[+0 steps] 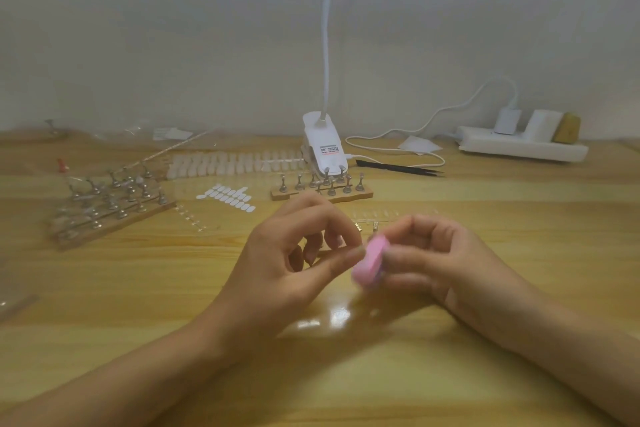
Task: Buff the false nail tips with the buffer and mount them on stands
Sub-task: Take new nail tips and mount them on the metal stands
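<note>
- The light wooden surface [485,218] carries everything.
- The right grip [433,263] is grasping the pink block-shaped buffer [369,265] above the surface, near the centre.
- The left grip [298,263] is curled, thumb and forefinger together beside this buffer; if they pinch something I cannot tell.
- Small metal stands [299,182] on a wooden base [360,195] are behind both grips.
- Pale false nail tips [235,163] lie in a row further back left.

R hand [446,263] grips blurred pink buffer [369,265], L hand [294,263] thumb & index meeting at it.
</note>
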A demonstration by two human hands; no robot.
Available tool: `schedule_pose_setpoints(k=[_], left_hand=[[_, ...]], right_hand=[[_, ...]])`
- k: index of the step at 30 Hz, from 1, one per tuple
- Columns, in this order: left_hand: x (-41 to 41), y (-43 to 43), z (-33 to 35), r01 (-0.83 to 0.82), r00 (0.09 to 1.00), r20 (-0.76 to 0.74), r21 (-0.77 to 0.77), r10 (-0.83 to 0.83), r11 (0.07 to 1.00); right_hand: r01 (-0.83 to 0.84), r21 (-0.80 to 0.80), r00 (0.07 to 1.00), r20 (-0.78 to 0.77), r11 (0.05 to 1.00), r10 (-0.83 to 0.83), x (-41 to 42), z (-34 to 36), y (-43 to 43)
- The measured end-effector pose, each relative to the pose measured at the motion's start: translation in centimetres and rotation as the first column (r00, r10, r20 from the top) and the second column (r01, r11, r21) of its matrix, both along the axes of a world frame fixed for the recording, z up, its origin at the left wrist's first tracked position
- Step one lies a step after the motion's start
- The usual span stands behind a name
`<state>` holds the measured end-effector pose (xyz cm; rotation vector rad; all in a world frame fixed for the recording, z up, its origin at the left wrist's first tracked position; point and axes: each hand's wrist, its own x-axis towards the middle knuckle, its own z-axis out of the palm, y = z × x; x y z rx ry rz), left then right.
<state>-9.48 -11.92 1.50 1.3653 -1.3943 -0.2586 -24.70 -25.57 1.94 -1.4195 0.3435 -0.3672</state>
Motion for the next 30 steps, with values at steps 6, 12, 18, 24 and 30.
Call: schedule_pose_setpoints(k=[6,12,18,24,30], left_hand=[[0.07,-0.02,-0.03,-0.012,1.0,-0.001,-0.01,0.012,1.0],[-0.08,0.01,-0.05,-0.003,1.0,0.017,-0.001,0.003,1.0],[-0.09,0.05,-0.03,-0.015,1.0,0.006,-0.013,0.015,1.0],[-0.05,-0.1,-0.25,-0.02,0.999,0.03,0.003,0.02,1.0],[-0.05,-0.18,-0.24,-0.021,1.0,-0.003,-0.007,0.021,1.0]], right_hand=[[0.015,0.006,1.0,0.01,1.0,-0.015,-0.05,-0.12,-0.09],[0.058,0.04,0.998,0.033,0.998,-0.059,0.13,-0.02,-0.18],[-0.024,-0.001,1.0,0.003,1.0,0.024,-0.01,0.04,-0.21],[0.042,0.021,0.999,0.031,0.999,-0.043,0.03,-0.26,-0.35],[0.048,-0.001,0.999,0.026,0.999,-0.048,0.05,-0.18,-0.17]])
